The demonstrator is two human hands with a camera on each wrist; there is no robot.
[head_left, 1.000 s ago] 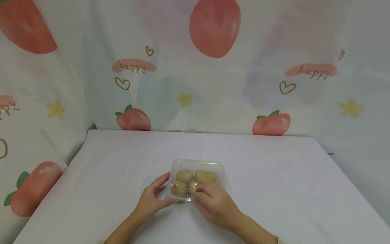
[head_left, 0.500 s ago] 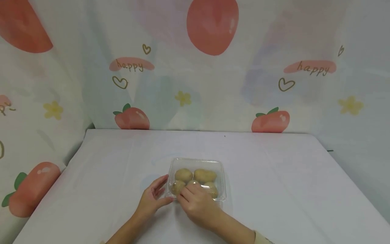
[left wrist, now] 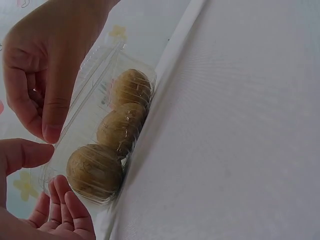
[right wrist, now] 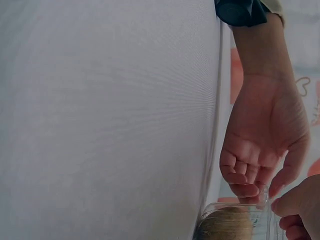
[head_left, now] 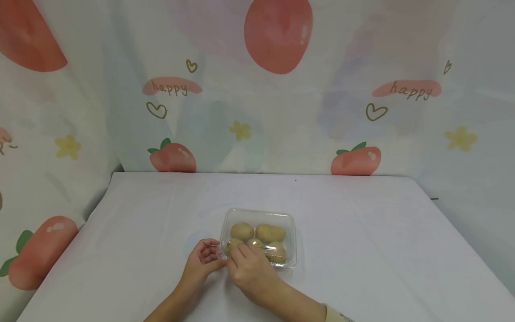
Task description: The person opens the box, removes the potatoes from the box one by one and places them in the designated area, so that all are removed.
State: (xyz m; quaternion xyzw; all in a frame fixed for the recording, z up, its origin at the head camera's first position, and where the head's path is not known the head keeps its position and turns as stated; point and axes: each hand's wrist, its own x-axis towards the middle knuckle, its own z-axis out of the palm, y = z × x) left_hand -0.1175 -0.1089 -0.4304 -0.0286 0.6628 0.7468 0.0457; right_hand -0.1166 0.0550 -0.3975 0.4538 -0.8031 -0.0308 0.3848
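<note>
- Fingers of your left hand (head_left: 199, 259) curve about the left near corner of the clear plastic box (head_left: 261, 217); the thumb sits on the near side, the other fingers on the left side.
- Fingers of your right hand (head_left: 251, 273) bend over the box's near rim, close to that same corner; thumb and forefinger pinch at the rim, right beside your left thumb.
- The box rests in the near middle of the white tablecloth (head_left: 342, 232); five round, brownish-yellow potato-like pieces (head_left: 270, 233) show inside, two in the far row, three in the near row.
- A pale sleeve (head_left: 337, 315) covers your right forearm; a dark device (right wrist: 235, 12) sits by your left wrist; a fruit-printed backdrop (head_left: 281, 125) stands beyond the far table edge.
</note>
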